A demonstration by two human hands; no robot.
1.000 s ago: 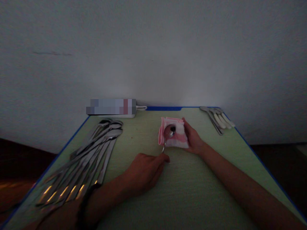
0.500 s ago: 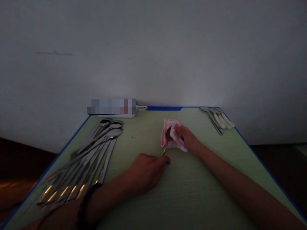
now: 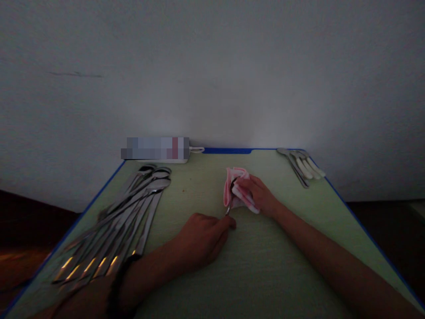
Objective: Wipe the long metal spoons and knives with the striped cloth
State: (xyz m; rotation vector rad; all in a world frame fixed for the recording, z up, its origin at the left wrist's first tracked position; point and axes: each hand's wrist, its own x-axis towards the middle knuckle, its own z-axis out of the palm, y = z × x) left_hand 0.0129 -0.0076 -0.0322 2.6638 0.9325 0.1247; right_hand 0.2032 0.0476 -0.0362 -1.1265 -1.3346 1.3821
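My left hand (image 3: 207, 237) is closed around the handle of a metal spoon (image 3: 228, 211), over the middle of the table. The spoon's bowl lies inside a folded pink and white cloth (image 3: 227, 190), which hides part of it. With its fingers closed on the cloth, my right hand (image 3: 260, 192) presses a fold of it against the bowl. A dark band (image 3: 117, 283) circles my left wrist. Left of my hands, several long-handled metal spoons (image 3: 133, 212) lie in an overlapping pile, partly covered by my left forearm.
At the back right lie a metal spoon (image 3: 294, 166) and several pieces of cutlery with white handles (image 3: 307, 168). A white box-like object (image 3: 157, 150), its face blurred, with a loop of cord (image 3: 197, 149), stands at the back left. The pale green table (image 3: 265, 274) has a blue edge against a wall.
My right hand has shifted slightly on the cloth, its fingers now lying further over the spoon's bowl. My left hand has barely moved.
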